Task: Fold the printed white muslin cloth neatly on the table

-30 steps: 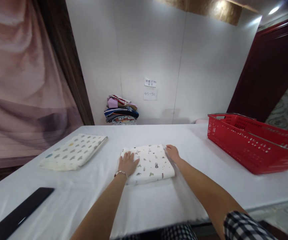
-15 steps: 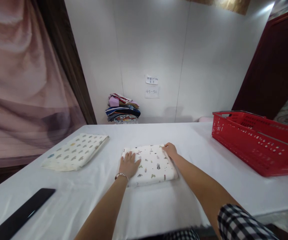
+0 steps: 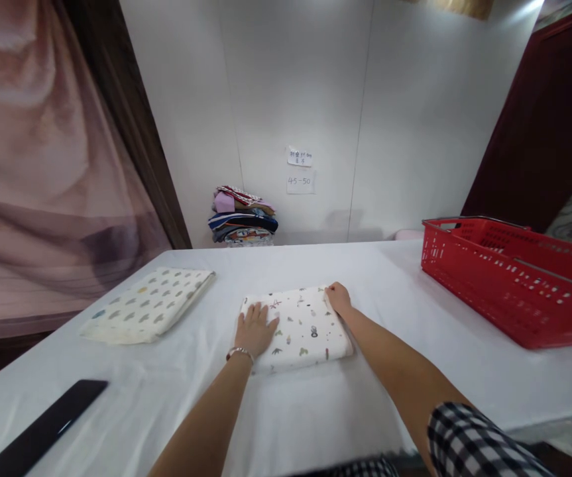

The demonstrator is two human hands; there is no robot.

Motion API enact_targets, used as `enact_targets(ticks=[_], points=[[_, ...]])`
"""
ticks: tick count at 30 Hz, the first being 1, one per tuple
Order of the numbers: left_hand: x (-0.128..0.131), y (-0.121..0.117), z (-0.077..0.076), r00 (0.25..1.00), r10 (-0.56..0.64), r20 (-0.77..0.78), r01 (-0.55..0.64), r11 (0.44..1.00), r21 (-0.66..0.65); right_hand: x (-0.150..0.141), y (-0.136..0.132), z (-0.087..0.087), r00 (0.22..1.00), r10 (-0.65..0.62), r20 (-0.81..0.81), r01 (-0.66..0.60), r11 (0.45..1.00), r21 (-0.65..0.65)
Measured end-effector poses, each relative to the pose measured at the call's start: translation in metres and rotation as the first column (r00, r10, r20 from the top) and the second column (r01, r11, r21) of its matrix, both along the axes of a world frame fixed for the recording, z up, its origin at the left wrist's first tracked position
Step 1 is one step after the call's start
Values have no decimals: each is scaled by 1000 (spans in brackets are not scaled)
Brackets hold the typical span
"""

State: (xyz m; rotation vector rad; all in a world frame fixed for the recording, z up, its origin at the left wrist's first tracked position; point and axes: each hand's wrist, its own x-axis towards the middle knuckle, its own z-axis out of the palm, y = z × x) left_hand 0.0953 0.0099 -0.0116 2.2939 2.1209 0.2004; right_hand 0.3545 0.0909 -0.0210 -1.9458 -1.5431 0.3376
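A white folded cloth (image 3: 298, 331) printed with small plants and figures lies flat in the middle of the table. My left hand (image 3: 256, 329), with a bracelet at the wrist, rests flat on its left side, fingers spread. At the far right corner my right hand (image 3: 338, 297) has its fingers closed, pinching the cloth's edge. Farther left lies a second folded cloth (image 3: 154, 301), cream with grey cloud shapes; neither hand touches it.
A red plastic basket (image 3: 494, 285) stands on the right of the white table (image 3: 380, 278). A long black flat object (image 3: 50, 424) lies front left. Behind the far edge is a stack of folded clothes (image 3: 243, 218). Paper signs (image 3: 300, 180) hang on the wall.
My right hand has gone from lying beside the cloth's far right corner to gripping it. My left hand stays flat on the cloth. The view has shifted slightly.
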Motion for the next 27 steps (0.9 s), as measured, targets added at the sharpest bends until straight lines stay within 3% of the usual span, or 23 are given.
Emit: enact_targets(ticks=[6,11,13,15,17,19,22,27], points=[[1,1,-1,1000,5,-8,-5,1000,-2,0,0,0,1000,24,-6,-24,999,-25],[0,2,-5,1000,8,-19,-8,1000,16,-12,-8,14,997,69,47,-70,997,14],[0,2,-6,1000,1,-19,0,999,33,-25,-16,22,970,179,162,-194,978,78],[-1,2,-7,1000,-4,-18,4,999,48,-39,-25,28,887,347,305,-388,918,83],[0,2,-7,1000,-3,-13,3,999,52,-49,-31,30,781,496,381,-531,847,-15],[0,1,-6,1000,0,-8,0,999,48,-54,-33,26,727,571,381,-558,815,-157],[1,0,-4,1000,-3,-5,3,999,41,-51,-28,18,734,579,355,-500,814,-295],[2,-1,-2,1000,-2,-11,2,1000,25,-49,-20,16,739,574,353,-477,816,-327]])
